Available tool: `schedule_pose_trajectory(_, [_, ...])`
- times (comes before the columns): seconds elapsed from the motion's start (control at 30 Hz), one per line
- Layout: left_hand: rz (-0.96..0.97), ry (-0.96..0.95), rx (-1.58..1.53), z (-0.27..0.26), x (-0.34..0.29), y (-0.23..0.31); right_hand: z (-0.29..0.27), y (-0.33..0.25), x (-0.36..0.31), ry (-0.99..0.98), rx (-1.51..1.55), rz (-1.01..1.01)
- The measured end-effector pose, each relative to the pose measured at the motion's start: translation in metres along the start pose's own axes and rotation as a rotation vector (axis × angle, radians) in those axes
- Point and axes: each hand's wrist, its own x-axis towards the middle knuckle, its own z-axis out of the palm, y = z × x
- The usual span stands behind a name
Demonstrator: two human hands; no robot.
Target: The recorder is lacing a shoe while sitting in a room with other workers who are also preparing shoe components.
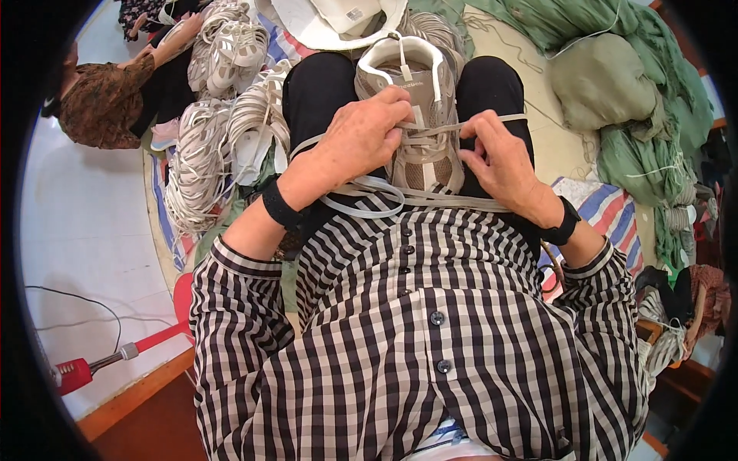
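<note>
A taupe and brown sneaker (421,175) rests between my knees, its toe toward me and its white-lined opening away from me. A pale flat shoelace (430,134) crosses its front and runs out to both sides. My left hand (367,132) is closed on the lace beside the eyelets, its fingers curled over the shoe's left side. At the right edge of the shoe, my right hand (500,160) pinches the lace between bent fingers, with a length trailing past them over my knee. Loose loops of lace (380,212) lie across my lap; the fingertips are partly hidden.
Bundled pale laced shoe uppers (198,165) lie to the left. White shoe pieces (330,23) sit beyond my knees. Green cloth bundles (607,81) are heaped at the right. Another person (108,104) sits at the upper left; a red-handled object (75,375) is at the lower left.
</note>
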Motion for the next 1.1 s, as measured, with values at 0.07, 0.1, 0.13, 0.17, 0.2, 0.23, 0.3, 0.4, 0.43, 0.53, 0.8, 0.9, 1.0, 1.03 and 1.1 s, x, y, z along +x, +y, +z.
schedule_pose_trajectory(0.07, [0.003,0.004,0.009,0.0,0.001,0.0,0.003,0.003,-0.002,-0.045,-0.009,0.003])
schedule_pose_trajectory(0.1, [0.001,0.002,0.006,0.001,0.001,0.0,0.005,0.004,-0.001,0.007,-0.019,-0.089])
schedule_pose_trajectory(0.13, [0.0,0.001,0.003,0.0,0.001,0.0,0.008,0.005,0.001,0.062,-0.03,-0.168])
schedule_pose_trajectory(0.17, [-0.001,-0.002,0.006,0.0,0.001,0.0,0.01,0.006,0.003,0.063,-0.048,-0.207])
schedule_pose_trajectory(0.2, [-0.008,-0.005,0.007,0.0,0.0,0.0,0.013,0.007,0.005,0.06,-0.047,-0.214])
schedule_pose_trajectory(0.23, [-0.008,-0.002,0.002,0.0,0.0,0.0,0.015,0.008,0.007,0.061,-0.102,-0.268])
schedule_pose_trajectory(0.3, [-0.009,0.002,0.007,0.001,0.0,0.0,0.016,0.01,0.01,0.059,-0.157,-0.324])
schedule_pose_trajectory(0.4, [-0.004,0.013,-0.003,0.002,-0.001,0.001,0.016,0.011,0.013,0.064,-0.228,-0.432])
schedule_pose_trajectory(0.43, [-0.006,0.006,-0.011,0.003,-0.001,0.001,0.017,0.011,0.014,0.043,-0.268,-0.46])
schedule_pose_trajectory(0.53, [-0.003,0.008,-0.044,0.003,-0.001,0.003,0.018,0.007,0.018,0.02,-0.253,-0.44])
schedule_pose_trajectory(0.8, [-0.005,-0.004,-0.028,-0.001,-0.004,0.009,0.016,-0.02,-0.008,-0.331,-0.084,-0.196])
schedule_pose_trajectory(0.9, [-0.012,-0.029,-0.014,0.001,-0.002,0.009,0.01,-0.019,-0.004,-0.149,0.042,-0.221])
schedule_pose_trajectory(1.0, [-0.006,-0.013,-0.022,0.002,0.0,0.007,0.005,-0.015,-0.001,0.031,0.098,-0.228])
schedule_pose_trajectory(1.03, [-0.013,-0.006,-0.035,0.003,0.0,0.007,0.003,-0.013,-0.001,0.016,0.103,-0.136])
schedule_pose_trajectory(1.1, [0.002,0.027,-0.063,0.002,0.0,0.006,0.0,-0.009,-0.003,0.007,0.095,-0.1])
